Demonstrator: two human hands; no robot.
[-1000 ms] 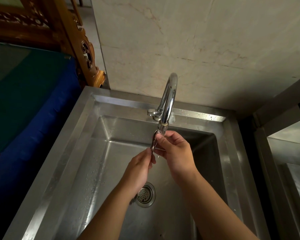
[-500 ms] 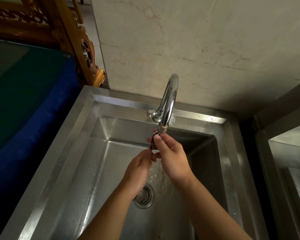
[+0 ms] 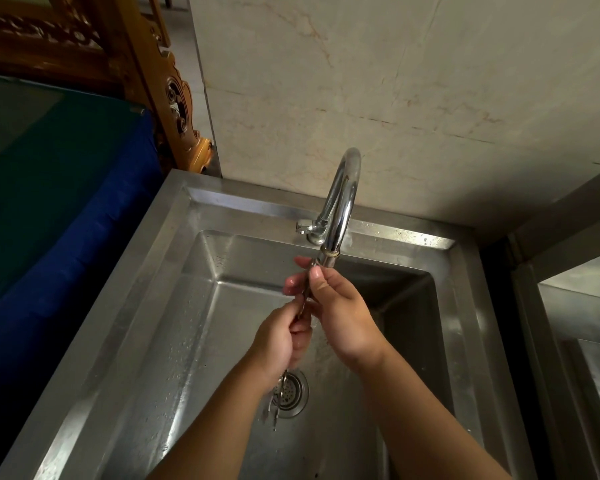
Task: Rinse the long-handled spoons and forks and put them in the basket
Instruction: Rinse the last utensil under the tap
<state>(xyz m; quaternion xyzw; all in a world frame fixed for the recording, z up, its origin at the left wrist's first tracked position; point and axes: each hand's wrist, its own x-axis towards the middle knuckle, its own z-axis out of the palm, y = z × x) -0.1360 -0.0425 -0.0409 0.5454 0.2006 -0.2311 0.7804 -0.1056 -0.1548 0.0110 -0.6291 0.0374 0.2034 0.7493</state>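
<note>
Both hands hold a bundle of long-handled metal cutlery (image 3: 305,299) upright under the spout of the chrome tap (image 3: 343,195), over the steel sink (image 3: 146,306). My right hand (image 3: 340,313) grips the upper part of the handles just below the spout. My left hand (image 3: 281,344) is closed around the lower part. Tines or bowls of the cutlery (image 3: 274,400) stick out below my left hand, above the drain (image 3: 293,393). Water runs down over the hands. No basket is in view.
A blue and green covered surface (image 3: 49,188) lies left of the sink, with carved wooden furniture (image 3: 174,98) behind it. A marble wall (image 3: 395,81) rises behind the tap. A second steel basin (image 3: 582,341) sits at the right edge.
The lower ends of the cutlery now show below my left hand, over the drain. Both hands stay under the spout, shifted only slightly.
</note>
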